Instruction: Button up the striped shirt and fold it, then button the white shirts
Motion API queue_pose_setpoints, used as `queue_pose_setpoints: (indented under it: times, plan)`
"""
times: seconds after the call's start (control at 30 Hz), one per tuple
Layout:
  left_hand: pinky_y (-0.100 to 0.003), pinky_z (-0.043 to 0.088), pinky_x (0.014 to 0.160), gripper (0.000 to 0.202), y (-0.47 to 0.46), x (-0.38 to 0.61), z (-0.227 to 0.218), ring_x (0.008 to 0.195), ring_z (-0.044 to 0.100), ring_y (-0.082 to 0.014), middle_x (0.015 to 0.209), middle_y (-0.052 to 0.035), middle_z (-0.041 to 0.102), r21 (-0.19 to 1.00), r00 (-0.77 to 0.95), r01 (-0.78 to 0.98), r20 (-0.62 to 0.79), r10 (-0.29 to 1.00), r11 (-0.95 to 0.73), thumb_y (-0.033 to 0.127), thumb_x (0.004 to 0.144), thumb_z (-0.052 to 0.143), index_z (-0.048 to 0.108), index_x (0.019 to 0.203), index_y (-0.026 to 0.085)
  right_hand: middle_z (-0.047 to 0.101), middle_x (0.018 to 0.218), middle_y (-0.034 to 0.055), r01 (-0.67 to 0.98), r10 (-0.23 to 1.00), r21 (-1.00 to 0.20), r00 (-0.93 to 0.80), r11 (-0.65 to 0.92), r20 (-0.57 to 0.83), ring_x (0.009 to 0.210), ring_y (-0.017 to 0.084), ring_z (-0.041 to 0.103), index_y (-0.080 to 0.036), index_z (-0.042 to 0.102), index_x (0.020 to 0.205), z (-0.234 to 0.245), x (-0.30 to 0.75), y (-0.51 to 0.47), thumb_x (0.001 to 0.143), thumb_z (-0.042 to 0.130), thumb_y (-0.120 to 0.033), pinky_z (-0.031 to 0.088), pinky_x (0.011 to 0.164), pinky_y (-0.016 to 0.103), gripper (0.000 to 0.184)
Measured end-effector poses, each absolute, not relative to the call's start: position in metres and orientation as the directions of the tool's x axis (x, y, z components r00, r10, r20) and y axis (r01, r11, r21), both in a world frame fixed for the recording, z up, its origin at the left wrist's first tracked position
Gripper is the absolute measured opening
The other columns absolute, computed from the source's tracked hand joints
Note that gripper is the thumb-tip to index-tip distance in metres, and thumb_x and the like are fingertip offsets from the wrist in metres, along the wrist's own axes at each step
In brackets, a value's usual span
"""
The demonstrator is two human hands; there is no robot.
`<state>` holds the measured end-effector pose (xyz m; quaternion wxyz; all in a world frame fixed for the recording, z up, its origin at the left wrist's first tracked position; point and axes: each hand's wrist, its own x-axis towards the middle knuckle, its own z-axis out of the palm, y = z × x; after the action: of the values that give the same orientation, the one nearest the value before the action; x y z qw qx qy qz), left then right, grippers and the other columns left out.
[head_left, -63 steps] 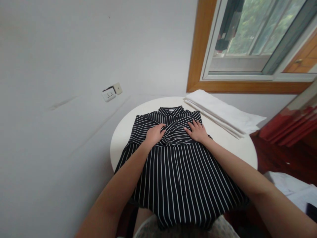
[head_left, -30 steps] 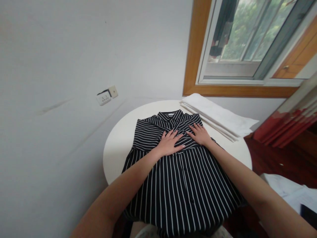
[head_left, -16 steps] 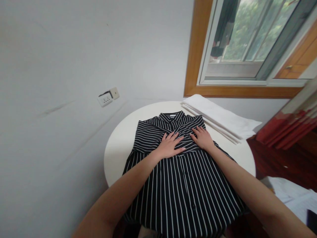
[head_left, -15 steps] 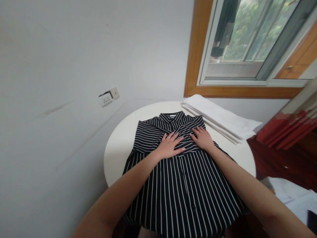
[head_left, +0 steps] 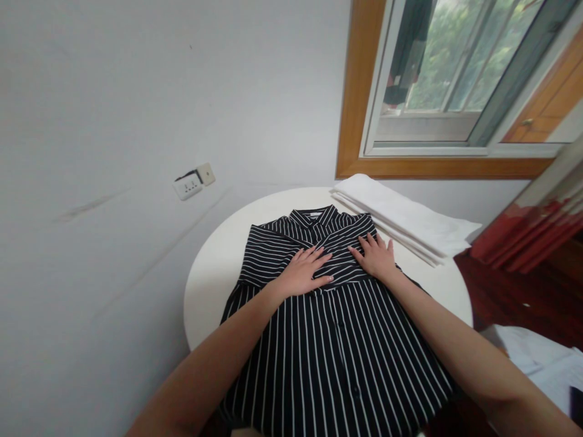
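A black shirt with white stripes (head_left: 319, 340) lies front up on a round white table (head_left: 214, 261), its collar toward the wall. Both sleeves are folded across the chest, and the lower part hangs over the near edge. Spread flat on the folded sleeves at the middle is my left hand (head_left: 303, 273), fingers apart. My right hand (head_left: 376, 258) also rests with fingers spread, on the right side of the chest. Neither hand grips the cloth.
Folded white cloth (head_left: 401, 212) lies at the table's back right, partly past its edge. Behind are a wall with a socket (head_left: 188, 185) and a wood-framed window (head_left: 348, 121). A red and cream curtain (head_left: 519, 237) hangs right. White papers or cloth (head_left: 532, 352) sit lower right.
My left hand has slid slightly left over the shirt. My right hand has shifted a little right, its fingers more spread. The view has moved slightly.
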<state>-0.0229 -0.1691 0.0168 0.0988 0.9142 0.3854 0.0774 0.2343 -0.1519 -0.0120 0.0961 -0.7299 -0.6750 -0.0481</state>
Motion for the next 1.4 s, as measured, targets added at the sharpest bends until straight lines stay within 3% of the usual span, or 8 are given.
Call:
queue_pose_setpoints:
  times: [0.23, 0.5, 0.67, 0.83, 0.97, 1.07, 1.23, 1.4]
  plan:
    - [-0.049, 0.01, 0.116, 0.067, -0.168, -0.023, 0.016, 0.144, 0.014, -0.025, 0.156, -0.0037, 0.019, 0.235, 0.692, 0.687, 0.074, 0.718, -0.687, 0.067, 0.088, 0.032, 0.027, 0.146, 0.035, 0.026, 0.154, 0.0081, 0.974, 0.967, -0.07, -0.202, 0.215, 0.156, 0.143, 0.027, 0.016, -0.023, 0.035, 0.145, -0.004, 0.231, -0.126, 0.089, 0.019, -0.068, 0.014, 0.114, 0.045, 0.074]
    - [-0.049, 0.008, 0.116, 0.068, -0.17, -0.023, 0.017, 0.144, 0.013, -0.0249, 0.157, -0.0029, 0.018, 0.232, 0.693, 0.69, 0.065, 0.718, -0.686, 0.068, 0.088, 0.027, 0.025, 0.146, 0.034, 0.024, 0.155, 0.0091, 0.983, 0.993, -0.137, -0.122, 0.12, -0.008, 0.142, 0.031, 0.019, -0.023, 0.03, 0.147, -0.001, 0.232, -0.053, 0.088, 0.015, -0.071, 0.017, 0.112, 0.048, 0.078]
    - [-0.049, 0.008, 0.116, 0.068, -0.168, -0.026, 0.015, 0.145, 0.012, -0.0248, 0.157, -0.003, 0.017, 0.235, 0.7, 0.684, 0.059, 0.712, -0.691, 0.068, 0.088, 0.026, 0.025, 0.146, 0.033, 0.034, 0.15, 0.0093, 0.987, 0.991, -0.1, -0.12, 0.126, 0.067, 0.137, 0.03, 0.029, -0.023, 0.039, 0.142, -0.001, 0.231, -0.03, 0.089, 0.021, -0.068, 0.024, 0.108, 0.047, 0.071]
    - [-0.048, 0.013, 0.115, 0.068, -0.169, -0.025, 0.014, 0.143, 0.018, -0.026, 0.156, -0.0016, 0.021, 0.241, 0.698, 0.678, 0.082, 0.711, -0.694, 0.069, 0.087, 0.03, 0.026, 0.146, 0.035, 0.058, 0.124, 0.0134, 0.998, 0.968, -0.028, -0.055, 0.064, 0.244, 0.117, 0.032, 0.046, -0.02, 0.056, 0.125, 0.007, 0.221, -0.022, 0.091, 0.035, -0.055, 0.034, 0.095, 0.046, 0.053]
    - [-0.041, 0.032, 0.107, 0.059, -0.142, -0.023, 0.032, 0.13, 0.041, -0.0234, 0.147, -0.0051, 0.04, 0.23, 0.603, 0.722, 0.252, 0.757, -0.652, 0.058, 0.093, 0.03, 0.031, 0.144, 0.03, 0.058, 0.117, 0.0171, 0.998, 0.929, -0.052, 0.042, -0.025, 0.367, 0.11, 0.032, 0.048, -0.016, 0.056, 0.122, 0.01, 0.213, -0.014, 0.092, 0.04, -0.044, 0.036, 0.088, 0.042, 0.044]
    - [-0.038, 0.038, 0.1, 0.046, -0.094, -0.033, 0.048, 0.117, 0.05, -0.0226, 0.126, -0.0089, 0.057, 0.161, 0.447, 0.828, 0.387, 0.806, -0.537, 0.042, 0.097, 0.03, 0.046, 0.135, 0.021, 0.057, 0.118, 0.0172, 0.997, 0.902, -0.066, 0.062, -0.037, 0.428, 0.111, 0.032, 0.046, -0.015, 0.058, 0.119, 0.004, 0.21, -0.007, 0.093, 0.039, -0.04, 0.035, 0.088, 0.041, 0.041]
    - [-0.038, 0.043, 0.089, 0.035, -0.013, -0.073, 0.046, 0.103, 0.054, -0.027, 0.105, -0.0123, 0.064, 0.025, 0.197, 0.975, 0.367, 0.909, -0.221, 0.035, 0.094, 0.039, 0.067, 0.106, 0.017, 0.061, 0.117, 0.0148, 0.995, 0.911, -0.072, -0.036, 0.071, 0.412, 0.116, 0.028, 0.046, -0.015, 0.06, 0.118, -0.011, 0.21, 0.004, 0.095, 0.035, -0.045, 0.029, 0.098, 0.039, 0.045]
    - [-0.035, 0.042, 0.088, 0.045, 0.018, -0.1, 0.017, 0.097, 0.056, -0.0247, 0.101, -0.0109, 0.066, 0.042, 0.186, 0.977, 0.313, 0.931, -0.209, 0.046, 0.094, 0.036, 0.071, 0.1, 0.02, 0.065, 0.109, 0.0137, 0.984, 0.919, -0.125, -0.066, 0.123, 0.388, 0.106, 0.024, 0.054, -0.014, 0.067, 0.106, -0.01, 0.213, 0.012, 0.098, 0.027, -0.037, 0.033, 0.095, 0.034, 0.046]
